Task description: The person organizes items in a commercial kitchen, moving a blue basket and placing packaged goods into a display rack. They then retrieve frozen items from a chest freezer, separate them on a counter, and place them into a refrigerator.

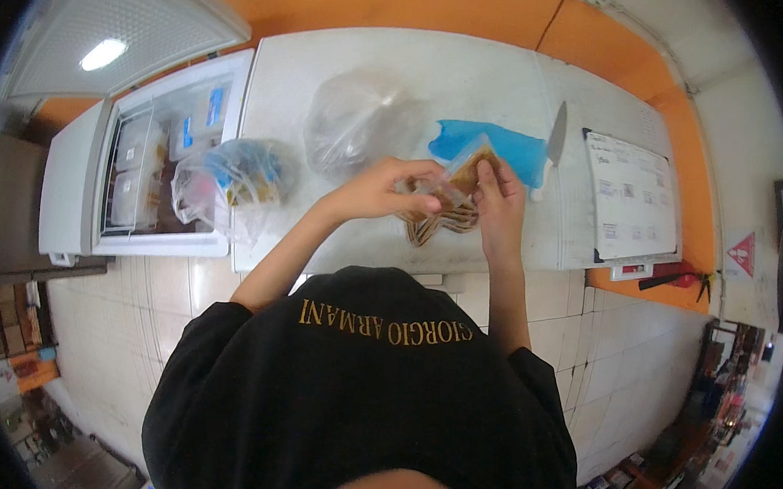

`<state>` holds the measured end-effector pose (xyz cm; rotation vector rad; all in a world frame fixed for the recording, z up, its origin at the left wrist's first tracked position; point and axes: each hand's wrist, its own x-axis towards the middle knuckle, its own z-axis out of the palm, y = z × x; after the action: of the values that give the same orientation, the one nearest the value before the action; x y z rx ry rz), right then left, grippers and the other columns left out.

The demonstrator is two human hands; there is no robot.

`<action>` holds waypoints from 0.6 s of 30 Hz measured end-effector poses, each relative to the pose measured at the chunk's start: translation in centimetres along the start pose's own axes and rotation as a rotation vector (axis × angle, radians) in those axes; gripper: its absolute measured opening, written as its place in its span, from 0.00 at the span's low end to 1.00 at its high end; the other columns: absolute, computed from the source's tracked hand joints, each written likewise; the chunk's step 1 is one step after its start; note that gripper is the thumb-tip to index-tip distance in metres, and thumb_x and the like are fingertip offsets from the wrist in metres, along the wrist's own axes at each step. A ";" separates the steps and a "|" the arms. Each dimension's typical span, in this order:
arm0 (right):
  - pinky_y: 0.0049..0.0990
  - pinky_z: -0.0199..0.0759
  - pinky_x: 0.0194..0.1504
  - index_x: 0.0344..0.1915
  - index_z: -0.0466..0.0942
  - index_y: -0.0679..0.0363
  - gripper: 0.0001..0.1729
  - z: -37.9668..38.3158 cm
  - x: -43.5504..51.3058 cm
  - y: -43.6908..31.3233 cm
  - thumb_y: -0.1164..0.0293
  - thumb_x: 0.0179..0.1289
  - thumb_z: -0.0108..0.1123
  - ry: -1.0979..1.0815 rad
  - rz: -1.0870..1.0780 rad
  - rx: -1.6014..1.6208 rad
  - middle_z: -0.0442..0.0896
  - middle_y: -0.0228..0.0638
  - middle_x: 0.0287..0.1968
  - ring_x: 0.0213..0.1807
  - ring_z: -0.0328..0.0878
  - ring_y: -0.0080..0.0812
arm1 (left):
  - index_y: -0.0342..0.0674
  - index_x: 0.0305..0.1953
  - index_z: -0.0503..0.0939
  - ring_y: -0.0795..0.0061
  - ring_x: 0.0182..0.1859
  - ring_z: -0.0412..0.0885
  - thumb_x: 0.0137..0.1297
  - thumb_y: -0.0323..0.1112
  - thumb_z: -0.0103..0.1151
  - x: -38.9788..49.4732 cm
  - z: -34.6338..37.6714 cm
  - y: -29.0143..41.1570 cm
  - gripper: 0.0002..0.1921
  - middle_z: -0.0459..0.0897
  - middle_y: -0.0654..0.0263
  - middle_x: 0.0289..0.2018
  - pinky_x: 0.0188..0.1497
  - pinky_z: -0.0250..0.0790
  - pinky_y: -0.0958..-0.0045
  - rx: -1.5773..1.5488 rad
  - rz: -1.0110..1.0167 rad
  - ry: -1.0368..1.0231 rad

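Observation:
My right hand (pixel 502 194) pinches a small clear plastic packet of brown filling (pixel 473 173) between thumb and fingers, its corner tilted up. Close by, my left hand (pixel 391 187) has its thumb and fingers around the clear plastic of another brown packet (pixel 447 193). Beneath both hands, several similar packets (pixel 422 231) lie in an overlapping pile on a white freezer lid (pixel 358 242). Just beyond the right hand lies a flat blue plastic bag (pixel 492 140). The left palm hides part of the pile.
A kitchen knife (pixel 557 137) lies right of the blue bag, near a whiteboard (pixel 633 192) with writing. A puffy clear bag (pixel 358 121) and a knotted bag with blue and yellow contents (pixel 244 175) sit leftward. Further left, an open chest freezer (pixel 240 87) holds plastic containers (pixel 135 195).

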<state>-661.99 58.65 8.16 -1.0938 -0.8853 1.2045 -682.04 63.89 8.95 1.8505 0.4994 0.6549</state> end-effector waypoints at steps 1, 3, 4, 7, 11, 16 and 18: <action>0.21 0.70 0.41 0.46 0.77 0.65 0.13 -0.1 0.4 -0.3 0.68 0.66 0.57 0.038 -0.006 0.104 0.80 0.33 0.44 0.43 0.75 0.20 | 0.37 0.50 0.75 0.80 0.45 0.78 0.62 0.35 0.60 0.7 -0.1 0.4 0.16 0.83 0.63 0.42 0.45 0.72 0.74 -0.032 -0.052 0.006; 0.21 0.70 0.43 0.49 0.75 0.65 0.16 -0.4 0.8 -0.2 0.68 0.66 0.58 0.079 0.049 0.145 0.80 0.34 0.45 0.45 0.74 0.20 | 0.35 0.49 0.75 0.80 0.44 0.79 0.61 0.31 0.62 2.2 -0.2 1.3 0.16 0.83 0.64 0.39 0.46 0.71 0.76 -0.078 -0.132 0.007; 0.21 0.71 0.43 0.51 0.75 0.65 0.17 -0.4 0.7 0.1 0.67 0.65 0.58 0.120 0.073 0.181 0.80 0.35 0.45 0.45 0.74 0.20 | 0.35 0.49 0.75 0.80 0.42 0.79 0.61 0.30 0.61 2.8 -0.3 1.8 0.16 0.84 0.65 0.38 0.46 0.71 0.76 -0.099 -0.138 0.084; 0.21 0.71 0.44 0.48 0.77 0.65 0.16 0.2 -0.1 1.4 0.67 0.65 0.59 -0.104 -0.010 -0.348 0.81 0.34 0.43 0.43 0.75 0.20 | 0.33 0.48 0.75 0.82 0.39 0.79 0.62 0.30 0.60 5.3 -1.2 2.5 0.14 0.83 0.66 0.37 0.44 0.71 0.77 -0.188 -0.027 0.243; 0.20 0.72 0.43 0.45 0.79 0.66 0.10 1.3 -0.7 0.9 0.74 0.64 0.59 -0.057 -0.077 -0.245 0.82 0.32 0.39 0.40 0.78 0.20 | 0.34 0.46 0.76 0.84 0.40 0.78 0.63 0.34 0.60 7.1 -1.9 2.3 0.13 0.83 0.66 0.35 0.44 0.69 0.80 -0.261 0.023 0.301; 0.22 0.72 0.39 0.43 0.79 0.67 0.12 1.9 0.7 -2.5 0.69 0.65 0.60 0.124 -0.261 -0.220 0.82 0.32 0.35 0.36 0.77 0.20 | 0.33 0.44 0.80 0.84 0.41 0.77 0.66 0.37 0.58 4.8 -1.5 1.5 0.13 0.83 0.68 0.36 0.45 0.69 0.78 -0.095 -0.176 -0.072; 0.22 0.72 0.39 0.44 0.79 0.67 0.13 2.0 1.3 -3.4 0.68 0.65 0.59 0.166 -0.254 -0.193 0.82 0.31 0.35 0.36 0.77 0.20 | 0.33 0.41 0.81 0.84 0.38 0.78 0.65 0.37 0.59 4.1 -1.3 1.5 0.12 0.84 0.68 0.34 0.44 0.69 0.78 -0.226 -0.148 -0.090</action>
<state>-662.72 60.20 11.96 -1.1777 -0.9926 0.8193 -679.66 66.78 11.57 1.6061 0.4780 0.5047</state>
